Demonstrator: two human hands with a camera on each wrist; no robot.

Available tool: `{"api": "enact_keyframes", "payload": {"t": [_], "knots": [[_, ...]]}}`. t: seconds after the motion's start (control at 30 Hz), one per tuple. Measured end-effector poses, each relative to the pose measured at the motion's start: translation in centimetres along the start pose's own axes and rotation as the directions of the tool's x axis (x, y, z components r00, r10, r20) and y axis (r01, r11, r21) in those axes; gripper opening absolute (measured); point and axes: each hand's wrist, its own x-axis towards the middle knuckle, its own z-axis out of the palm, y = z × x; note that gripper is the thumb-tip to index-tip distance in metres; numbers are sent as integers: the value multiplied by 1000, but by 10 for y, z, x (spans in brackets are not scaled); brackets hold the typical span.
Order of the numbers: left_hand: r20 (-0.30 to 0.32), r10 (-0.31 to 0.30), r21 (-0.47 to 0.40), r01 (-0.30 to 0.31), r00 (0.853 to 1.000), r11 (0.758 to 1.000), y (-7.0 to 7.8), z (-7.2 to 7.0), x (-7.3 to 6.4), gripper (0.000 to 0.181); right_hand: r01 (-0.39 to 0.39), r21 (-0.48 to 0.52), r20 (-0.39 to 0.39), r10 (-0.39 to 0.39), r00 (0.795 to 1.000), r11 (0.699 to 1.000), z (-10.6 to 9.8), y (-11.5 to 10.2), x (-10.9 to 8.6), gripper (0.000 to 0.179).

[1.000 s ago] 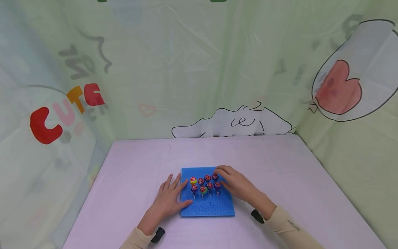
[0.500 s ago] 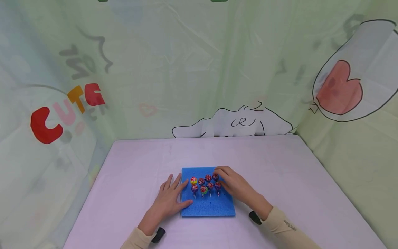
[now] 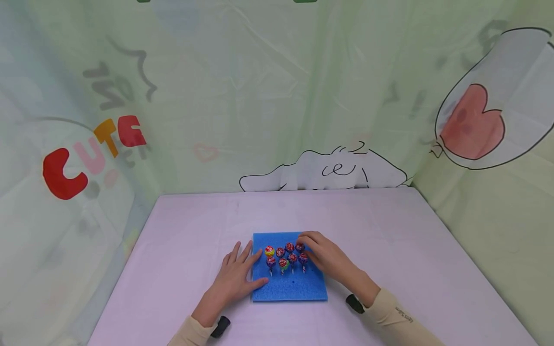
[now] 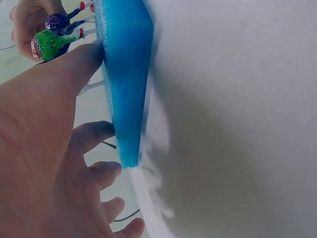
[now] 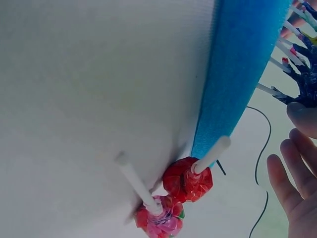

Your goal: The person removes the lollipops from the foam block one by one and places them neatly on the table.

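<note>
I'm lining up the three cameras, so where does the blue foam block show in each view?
Head: the blue foam block lies flat at lower centre, between both hands.
Left wrist: it is an edge-on blue wedge at upper centre, the left hand against it.
Right wrist: a blue band at upper right.
Shared landmark: the lollipops standing in the foam.

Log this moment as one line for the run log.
left hand: rests flat on blue foam block edge | right hand: fingertips at back-right lollipop | lollipops standing in foam, two rows | pink table
</note>
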Motion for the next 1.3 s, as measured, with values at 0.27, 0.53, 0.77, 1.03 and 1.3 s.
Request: {"api": "enact_keyframes", "payload": {"t": [0.27,0.53,0.77,1.03,1.3], "knots": [[1,-4,10,4,1000,1000,0,1,0,81,-1,18,-12,1,1000,1000,-3,-1,1,41],[4,-5,6,5,1000,1000,-1,1,1,81,-4,30,-10,4,1000,1000,-5,0,1,39],[1,-4,6,4,1000,1000,-1,2,1,82,-4,31,-17,5,1000,1000,-10,-1,3,41],[4,-9,0,9,1000,1000,-1,2,2,82,-17,35,-26,18,999,999,-16,-3,4,40],[4,-10,2,10,1000,1000,-1,2,1,82,-43,37,-26,44,999,998,-17,-4,4,42]]}}
